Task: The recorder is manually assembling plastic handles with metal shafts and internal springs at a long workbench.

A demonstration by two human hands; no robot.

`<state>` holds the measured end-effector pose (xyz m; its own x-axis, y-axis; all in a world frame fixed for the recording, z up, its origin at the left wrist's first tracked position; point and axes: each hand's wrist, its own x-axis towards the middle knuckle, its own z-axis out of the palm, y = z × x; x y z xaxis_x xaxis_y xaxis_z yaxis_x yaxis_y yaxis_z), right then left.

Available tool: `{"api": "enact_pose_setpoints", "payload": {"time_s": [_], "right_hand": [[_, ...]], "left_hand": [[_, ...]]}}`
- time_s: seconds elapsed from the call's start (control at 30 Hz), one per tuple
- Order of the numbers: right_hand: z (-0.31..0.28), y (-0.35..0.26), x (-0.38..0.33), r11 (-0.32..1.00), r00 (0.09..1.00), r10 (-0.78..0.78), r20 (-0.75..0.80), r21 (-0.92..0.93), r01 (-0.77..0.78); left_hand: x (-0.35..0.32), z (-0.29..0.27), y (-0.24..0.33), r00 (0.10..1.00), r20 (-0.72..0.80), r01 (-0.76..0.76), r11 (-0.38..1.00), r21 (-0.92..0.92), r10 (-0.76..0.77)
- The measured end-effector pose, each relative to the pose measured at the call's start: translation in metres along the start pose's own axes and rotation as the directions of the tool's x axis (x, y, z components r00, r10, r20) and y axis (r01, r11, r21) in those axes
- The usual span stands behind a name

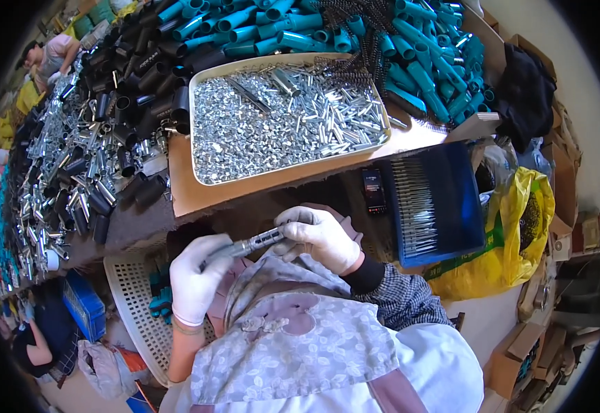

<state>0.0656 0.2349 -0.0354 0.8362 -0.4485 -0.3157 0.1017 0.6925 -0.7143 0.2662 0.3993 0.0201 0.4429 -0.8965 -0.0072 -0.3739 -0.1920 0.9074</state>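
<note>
Together, two gloved hands (197,279) (321,237), one metal rod (248,246)

A crowded workbench (197,196) is seen far ahead, heaped with teal tubes (410,41) at the far right and black tubes (141,62) at the far left. A pale wall (555,41) is seen at the right, with cardboard boxes (513,358) stacked below it. A white basket (135,289) is set near left
</note>
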Motion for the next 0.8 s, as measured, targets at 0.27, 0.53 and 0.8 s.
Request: {"api": "enact_pose_setpoints", "payload": {"time_s": [0.27,0.53,0.8], "right_hand": [[-0.009,0.029,-0.006,0.999,0.996,-0.033,-0.080,0.014,0.034],[-0.018,0.036,-0.017,0.994,0.991,-0.059,-0.124,0.083,0.070],[-0.025,0.013,-0.038,0.887,0.984,0.174,-0.025,-0.429,-0.168]], "left_hand": [[0.016,0.040,0.011,0.908,0.398,-0.322,0.825,0.463,0.131],[0.011,0.048,0.008,0.912,0.336,-0.375,0.805,0.460,0.233],[0.009,0.064,-0.005,0.857,0.460,-0.462,0.738,0.491,0.230]]}}
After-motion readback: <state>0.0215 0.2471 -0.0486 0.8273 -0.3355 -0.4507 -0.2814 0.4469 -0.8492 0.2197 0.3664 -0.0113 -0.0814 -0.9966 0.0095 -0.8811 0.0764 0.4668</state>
